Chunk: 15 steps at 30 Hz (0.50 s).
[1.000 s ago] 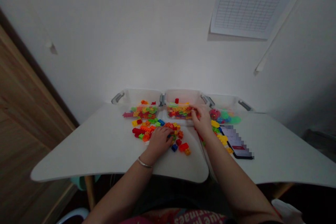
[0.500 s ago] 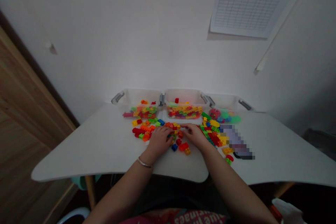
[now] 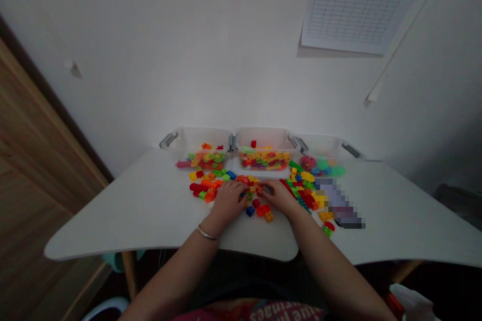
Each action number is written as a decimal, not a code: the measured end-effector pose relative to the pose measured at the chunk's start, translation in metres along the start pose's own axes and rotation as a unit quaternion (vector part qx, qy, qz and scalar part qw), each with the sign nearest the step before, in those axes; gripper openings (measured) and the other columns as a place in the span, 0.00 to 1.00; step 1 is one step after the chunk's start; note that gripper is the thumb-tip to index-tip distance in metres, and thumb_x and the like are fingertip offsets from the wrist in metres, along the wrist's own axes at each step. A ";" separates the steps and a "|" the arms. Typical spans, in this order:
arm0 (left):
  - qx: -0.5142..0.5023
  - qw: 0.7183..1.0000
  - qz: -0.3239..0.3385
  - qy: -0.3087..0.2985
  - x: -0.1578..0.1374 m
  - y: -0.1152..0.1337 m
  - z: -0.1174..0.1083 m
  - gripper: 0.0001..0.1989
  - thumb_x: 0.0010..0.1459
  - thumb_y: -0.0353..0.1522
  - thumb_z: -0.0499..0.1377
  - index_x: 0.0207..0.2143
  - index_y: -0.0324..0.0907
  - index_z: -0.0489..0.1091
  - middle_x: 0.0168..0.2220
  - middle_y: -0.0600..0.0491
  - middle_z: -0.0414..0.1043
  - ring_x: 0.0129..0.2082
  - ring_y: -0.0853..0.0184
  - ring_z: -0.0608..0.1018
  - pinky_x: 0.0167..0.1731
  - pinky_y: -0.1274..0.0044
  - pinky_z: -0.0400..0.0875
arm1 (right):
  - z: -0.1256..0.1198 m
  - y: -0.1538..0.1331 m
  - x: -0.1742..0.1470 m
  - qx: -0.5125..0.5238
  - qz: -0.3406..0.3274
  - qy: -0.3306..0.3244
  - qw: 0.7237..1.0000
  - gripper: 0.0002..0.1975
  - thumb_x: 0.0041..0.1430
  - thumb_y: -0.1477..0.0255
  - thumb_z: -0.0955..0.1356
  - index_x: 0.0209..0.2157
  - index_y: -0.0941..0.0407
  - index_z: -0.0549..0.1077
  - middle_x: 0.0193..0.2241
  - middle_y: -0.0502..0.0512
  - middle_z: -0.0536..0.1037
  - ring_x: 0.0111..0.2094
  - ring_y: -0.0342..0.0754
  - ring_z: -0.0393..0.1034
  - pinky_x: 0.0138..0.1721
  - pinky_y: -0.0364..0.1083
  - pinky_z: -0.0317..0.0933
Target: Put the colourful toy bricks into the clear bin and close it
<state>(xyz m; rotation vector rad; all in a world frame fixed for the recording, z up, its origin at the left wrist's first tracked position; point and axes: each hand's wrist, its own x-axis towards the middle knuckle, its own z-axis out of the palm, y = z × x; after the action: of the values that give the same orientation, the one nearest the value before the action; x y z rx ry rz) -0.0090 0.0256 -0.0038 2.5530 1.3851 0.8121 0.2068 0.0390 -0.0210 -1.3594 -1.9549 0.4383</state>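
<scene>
- Head view: left hand curls over toy bricks; I can't tell its grip.
- Right hand, fingers bent: grip unclear, plastic bin beyond it.

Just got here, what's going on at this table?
A person's left hand lies over loose toy bricks on a white table. The right hand has its fingertips by an orange brick; whether it grips it is unclear. Behind stand three clear bins, each holding coloured pieces.

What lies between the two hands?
In the head view, small toy bricks, orange and red among them, lie between the left hand and right hand.
</scene>
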 end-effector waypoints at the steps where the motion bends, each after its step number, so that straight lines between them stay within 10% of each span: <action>1: 0.000 1.000 0.000 -0.002 0.000 0.000 0.000 0.12 0.60 0.31 0.58 0.46 0.42 0.74 0.48 0.48 0.77 0.51 0.57 0.74 0.56 0.62 0.65 | 0.000 0.000 0.000 -0.001 0.001 0.004 1.000 0.13 0.55 0.73 0.71 0.44 0.54 0.79 0.44 0.59 0.82 0.47 0.55 0.76 0.53 0.58 0.67; 9: -0.003 1.000 -0.001 0.000 0.000 0.003 -0.003 0.12 0.60 0.30 0.58 0.46 0.43 0.75 0.48 0.48 0.77 0.51 0.57 0.74 0.55 0.62 0.66 | -0.003 -0.006 -0.001 -0.009 -0.022 0.022 0.999 0.20 0.54 0.83 0.65 0.48 0.55 0.77 0.48 0.60 0.79 0.51 0.53 0.74 0.57 0.57 0.64; 15: -0.003 1.000 -0.002 0.003 0.001 0.002 -0.002 0.12 0.60 0.30 0.58 0.45 0.44 0.75 0.48 0.48 0.77 0.51 0.57 0.74 0.56 0.62 0.66 | -0.005 -0.015 0.001 -0.095 0.011 0.033 0.995 0.17 0.54 0.72 0.72 0.47 0.59 0.77 0.41 0.63 0.80 0.44 0.55 0.75 0.50 0.55 0.68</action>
<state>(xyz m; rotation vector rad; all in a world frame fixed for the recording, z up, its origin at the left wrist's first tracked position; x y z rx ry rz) -0.0077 0.0246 -0.0013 2.5450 1.3880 0.8227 0.2005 0.0335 -0.0080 -1.4961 -1.9679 0.2195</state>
